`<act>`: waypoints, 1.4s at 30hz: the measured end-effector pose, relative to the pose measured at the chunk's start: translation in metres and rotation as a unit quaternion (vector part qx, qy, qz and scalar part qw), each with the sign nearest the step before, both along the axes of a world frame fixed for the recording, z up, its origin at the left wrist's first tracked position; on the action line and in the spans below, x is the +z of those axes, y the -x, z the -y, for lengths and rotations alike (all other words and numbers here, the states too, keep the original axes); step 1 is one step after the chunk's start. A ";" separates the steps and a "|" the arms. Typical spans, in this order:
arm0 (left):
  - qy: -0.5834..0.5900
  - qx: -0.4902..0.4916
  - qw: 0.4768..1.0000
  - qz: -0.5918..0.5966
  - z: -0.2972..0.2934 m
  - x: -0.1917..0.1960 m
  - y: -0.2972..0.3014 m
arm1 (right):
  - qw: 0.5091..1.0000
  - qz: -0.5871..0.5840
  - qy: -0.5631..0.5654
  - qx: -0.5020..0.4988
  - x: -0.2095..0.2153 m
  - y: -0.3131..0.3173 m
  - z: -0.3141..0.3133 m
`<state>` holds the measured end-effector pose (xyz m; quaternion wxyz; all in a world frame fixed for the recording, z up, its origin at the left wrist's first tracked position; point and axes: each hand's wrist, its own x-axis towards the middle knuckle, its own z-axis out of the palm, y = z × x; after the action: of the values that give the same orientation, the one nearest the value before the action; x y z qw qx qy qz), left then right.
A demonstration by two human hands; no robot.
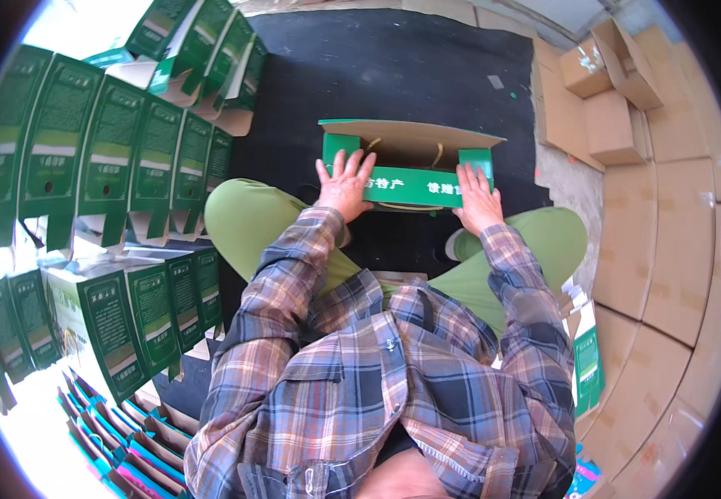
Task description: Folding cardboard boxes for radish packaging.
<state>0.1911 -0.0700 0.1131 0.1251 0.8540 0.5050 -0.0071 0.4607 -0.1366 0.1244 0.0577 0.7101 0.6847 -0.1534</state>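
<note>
A green cardboard gift box [423, 186] stands between my knees with its top uncovered. Brown card shows inside, along with two loops of tan rope. White printing runs along the near green flap. My left hand [345, 185] lies on the box's left end, fingers stretched and spread over the green card. At the opposite end my right hand [478, 198] rests with its fingers extended across the corner. Both thumbs are partly hard to make out. The far flap [414, 133] sticks up, its brown inner side toward me.
Rows of similar green boxes [49, 150] are stacked at the left. Below them stand blue and pink-edged cartons [132, 441]. Brown cardboard boxes [668, 241] line the right side, with open ones [610, 71] at the far right. A black mat [377, 66] covers the floor.
</note>
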 end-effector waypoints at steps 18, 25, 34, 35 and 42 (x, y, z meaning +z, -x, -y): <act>-0.085 -0.111 0.983 0.122 0.036 0.044 0.033 | 0.997 -0.029 -0.065 -0.014 0.044 0.029 0.036; -0.001 0.004 0.968 0.251 0.045 0.062 0.037 | 0.931 -0.157 -0.328 -0.030 0.074 -0.007 0.035; -0.064 0.147 0.860 0.484 0.071 0.132 0.061 | 0.835 -0.361 -0.355 -0.216 0.070 -0.066 0.057; -0.087 0.140 0.845 0.509 0.077 0.147 0.069 | 0.836 -0.363 -0.353 -0.212 0.067 -0.066 0.059; -0.031 0.144 0.670 0.727 0.159 0.264 0.150 | 0.856 -0.379 -0.316 -0.155 0.057 -0.060 0.059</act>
<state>0.0408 -0.2286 0.3768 0.4259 0.5087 0.3707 0.6499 0.5208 -0.1954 0.1815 -0.4584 0.6741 0.5459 -0.1936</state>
